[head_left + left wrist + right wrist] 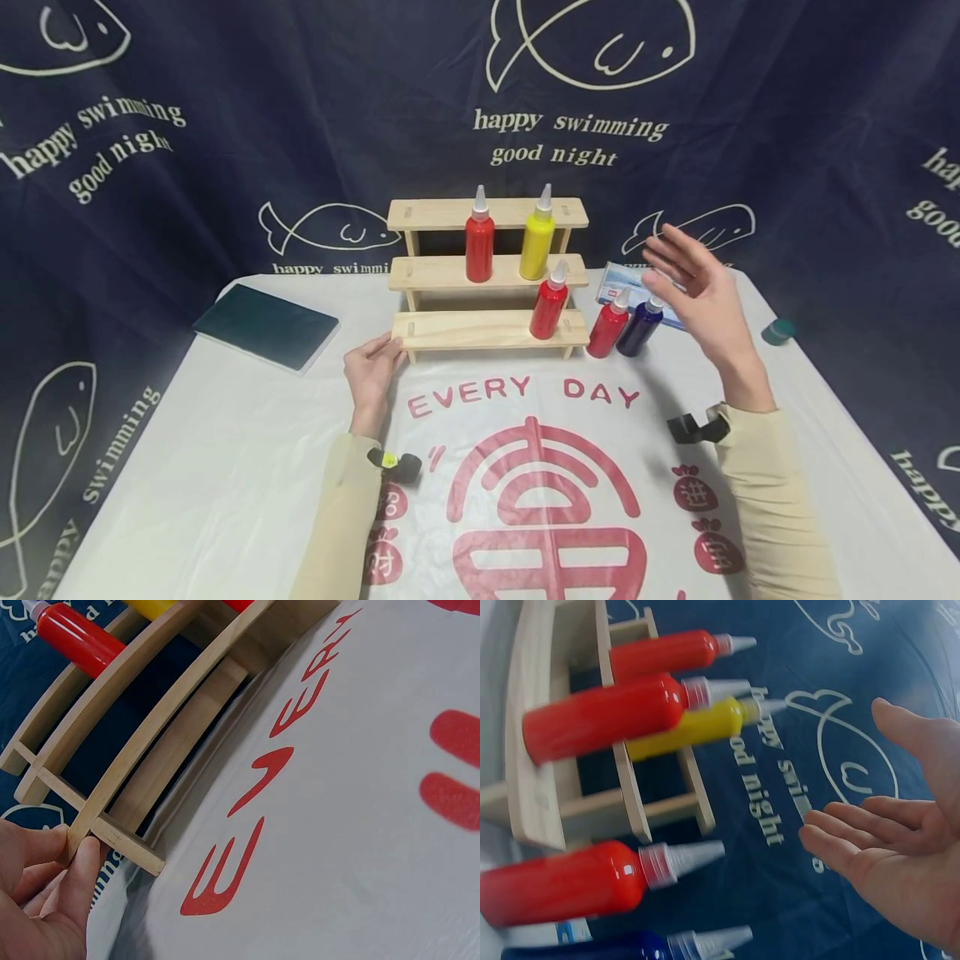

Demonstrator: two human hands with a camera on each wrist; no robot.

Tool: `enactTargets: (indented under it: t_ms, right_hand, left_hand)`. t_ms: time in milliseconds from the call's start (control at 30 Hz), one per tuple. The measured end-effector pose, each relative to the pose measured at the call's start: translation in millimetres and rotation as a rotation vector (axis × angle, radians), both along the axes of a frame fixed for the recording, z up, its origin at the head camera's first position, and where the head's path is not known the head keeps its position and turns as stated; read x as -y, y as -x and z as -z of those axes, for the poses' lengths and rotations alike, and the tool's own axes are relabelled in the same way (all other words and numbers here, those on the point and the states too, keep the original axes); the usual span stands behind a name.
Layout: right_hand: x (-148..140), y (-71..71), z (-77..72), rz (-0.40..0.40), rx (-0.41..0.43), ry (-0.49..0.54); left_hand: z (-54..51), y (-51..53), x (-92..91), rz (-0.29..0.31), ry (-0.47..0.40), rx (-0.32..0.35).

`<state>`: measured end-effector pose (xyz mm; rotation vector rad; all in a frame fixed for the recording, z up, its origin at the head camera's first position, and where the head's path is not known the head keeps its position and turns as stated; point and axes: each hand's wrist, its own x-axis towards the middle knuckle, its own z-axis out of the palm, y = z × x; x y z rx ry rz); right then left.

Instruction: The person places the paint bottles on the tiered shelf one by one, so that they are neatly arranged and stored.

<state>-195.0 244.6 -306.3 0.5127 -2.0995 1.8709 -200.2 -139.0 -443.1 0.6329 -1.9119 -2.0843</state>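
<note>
My left hand (372, 372) pinches the left end of the lowest step of a three-step wooden rack (472, 330) between thumb and fingers. Raised above the right side of the table, my right hand (703, 296) holds nothing, its fingers extended. On the middle step stand a red squeeze bottle (480, 247) and a yellow squeeze bottle (537, 244). Another red bottle (549, 310) is on the lowest step, near its right end. Just right of the rack, a red bottle (607, 328) and a dark blue bottle (641, 328) stand on the table.
A flat box (619, 277) lies behind the two table bottles. To the left is a dark green rectangular pad (267, 325). A small dark green round object (778, 332) sits at the right table edge. Behind the rack hangs a navy printed curtain (337, 125).
</note>
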Motion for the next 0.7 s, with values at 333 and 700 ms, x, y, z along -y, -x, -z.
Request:
enactTargets:
  t_ms: [333, 700]
  right_hand:
    - [-32.7, 14.4, 31.8, 0.171, 0.132, -0.129]
    - [-55.0, 30.7, 92.6, 0.128, 0.299, -0.372]
  left_hand:
    - [-0.2, 0.0, 0.8, -0.008, -0.009, -0.01]
    - [-0.1, 1.1, 0.5, 0.0, -0.002, 0.021]
